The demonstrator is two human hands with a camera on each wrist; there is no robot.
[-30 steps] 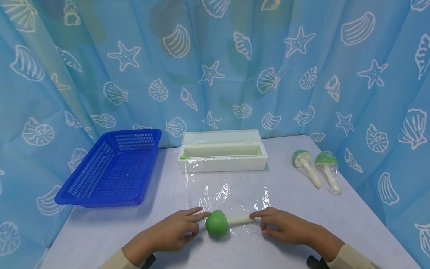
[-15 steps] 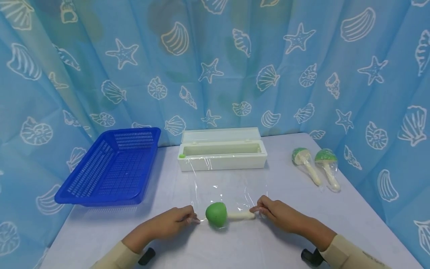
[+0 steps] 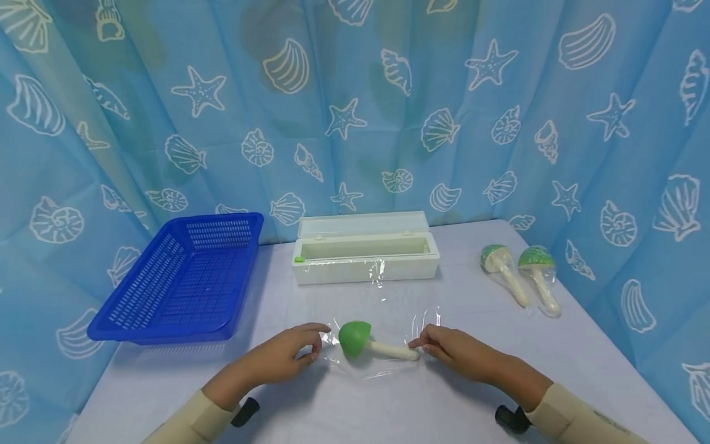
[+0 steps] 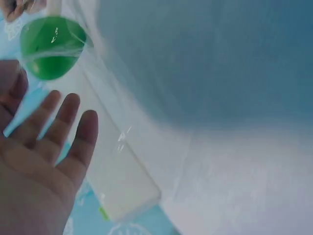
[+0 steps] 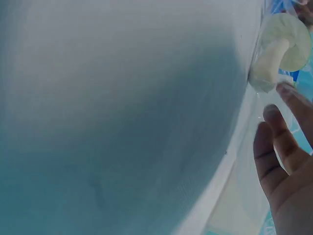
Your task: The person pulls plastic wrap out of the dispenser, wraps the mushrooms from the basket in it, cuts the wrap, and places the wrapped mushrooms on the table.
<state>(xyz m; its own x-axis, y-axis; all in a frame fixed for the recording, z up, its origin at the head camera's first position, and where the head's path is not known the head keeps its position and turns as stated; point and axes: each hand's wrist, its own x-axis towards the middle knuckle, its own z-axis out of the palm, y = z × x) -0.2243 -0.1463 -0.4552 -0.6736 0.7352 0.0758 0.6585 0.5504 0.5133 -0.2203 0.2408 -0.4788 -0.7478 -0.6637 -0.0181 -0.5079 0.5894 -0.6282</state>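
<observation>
A toy mushroom with a green cap and pale stem lies on its side on the white-covered table, with clear plastic film about it. Left of the cap is my left hand, fingers extended at the film's edge; in the left wrist view the fingers are spread beside the green cap. My right hand has its index fingertip at the stem's end. The right wrist view shows that hand's fingers loosely bent close to the stem.
Behind stands a white film box, lid up, with film running from its front edge and a green slider. A blue basket is at the left. Two film-wrapped toy mushrooms lie at the right. A shell-patterned curtain hangs behind.
The mushroom has shifted away from me toward the box, and its stem now slants. My left fingers left the cap, went to the film's edge, then straightened. My right hand stays by the stem.
</observation>
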